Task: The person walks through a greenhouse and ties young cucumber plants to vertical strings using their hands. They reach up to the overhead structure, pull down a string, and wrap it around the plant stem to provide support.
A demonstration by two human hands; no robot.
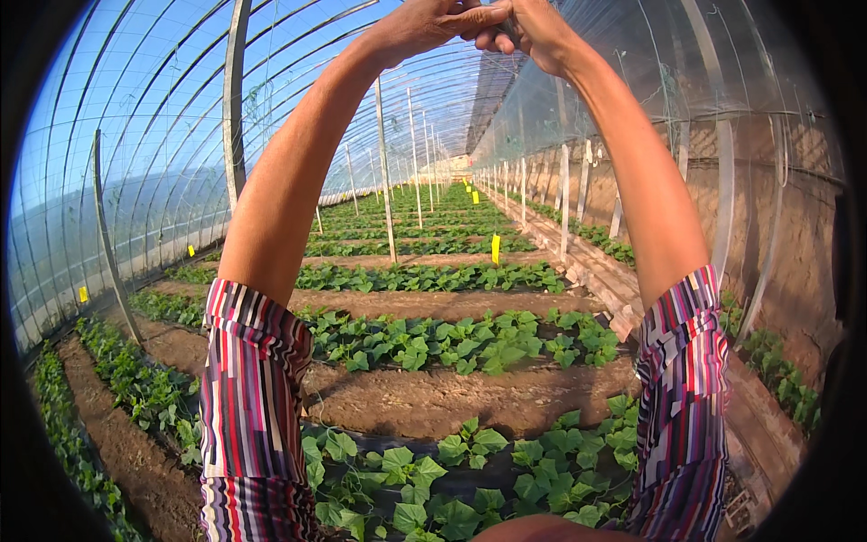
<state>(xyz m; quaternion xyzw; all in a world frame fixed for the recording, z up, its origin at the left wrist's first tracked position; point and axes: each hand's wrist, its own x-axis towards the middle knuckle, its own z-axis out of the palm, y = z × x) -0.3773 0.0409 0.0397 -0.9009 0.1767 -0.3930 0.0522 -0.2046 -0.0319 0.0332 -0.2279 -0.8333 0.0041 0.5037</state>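
Both arms reach up in striped sleeves, and the hands meet at the top edge of the view. My left hand point(437, 22) comes in from the left, its fingers lapping against the other hand. Curled fingers show on my right hand point(540, 35), which touches the left. Part of both hands is cut off by the frame edge, and I cannot tell whether something thin is between the fingers. Below the arms grow rows of young leafy plants, likely cucumber point(433, 342), with dark plastic mulch film point(467, 482) under the nearest row.
Bare soil paths point(460, 400) separate the rows. Upright posts point(385, 176) stand along the greenhouse, with a thick one point(234, 101) at left. Yellow cards point(496, 249) stand among the plants. A brick-edged walkway point(596, 278) runs beside the earthen wall point(779, 251). Curved roof ribs point(156, 88) arch overhead.
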